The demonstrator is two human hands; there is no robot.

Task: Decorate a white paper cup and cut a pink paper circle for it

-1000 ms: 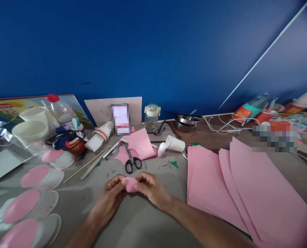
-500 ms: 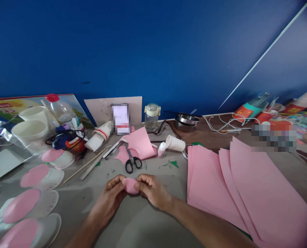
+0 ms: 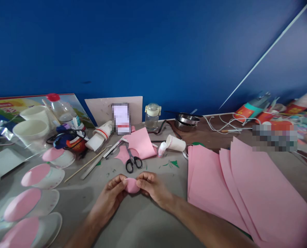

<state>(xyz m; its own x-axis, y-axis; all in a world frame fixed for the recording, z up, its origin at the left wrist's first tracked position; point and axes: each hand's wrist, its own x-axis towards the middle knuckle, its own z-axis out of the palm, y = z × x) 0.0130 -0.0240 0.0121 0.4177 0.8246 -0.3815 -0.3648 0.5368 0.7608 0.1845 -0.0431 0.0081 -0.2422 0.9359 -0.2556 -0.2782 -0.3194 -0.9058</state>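
Note:
Between my two hands is a small rounded piece of pink paper (image 3: 132, 186), held just above the grey tabletop. My left hand (image 3: 114, 191) pinches its left edge between thumb and fingers. At the opposite edge, my right hand (image 3: 153, 189) grips it the same way. Black-handled scissors (image 3: 133, 164) lie just beyond my fingers, their blades over pink paper offcuts (image 3: 142, 143). Along the left side, several paper cups (image 3: 36, 176) lie on their sides, with pink rounds at their ends.
Large pink paper sheets (image 3: 210, 179) are piled on the right. A glue bottle (image 3: 162, 149), a tipped paper cup (image 3: 175, 143), a lidded jar (image 3: 151, 119) and metal bowls (image 3: 186, 122) stand behind. A stick (image 3: 85, 165) lies left; a propped phone (image 3: 121, 119) leans at the back.
Both hands keep their pinch on the pink paper piece, with only a slight shift of the right fingers. The whole view has moved very slightly.

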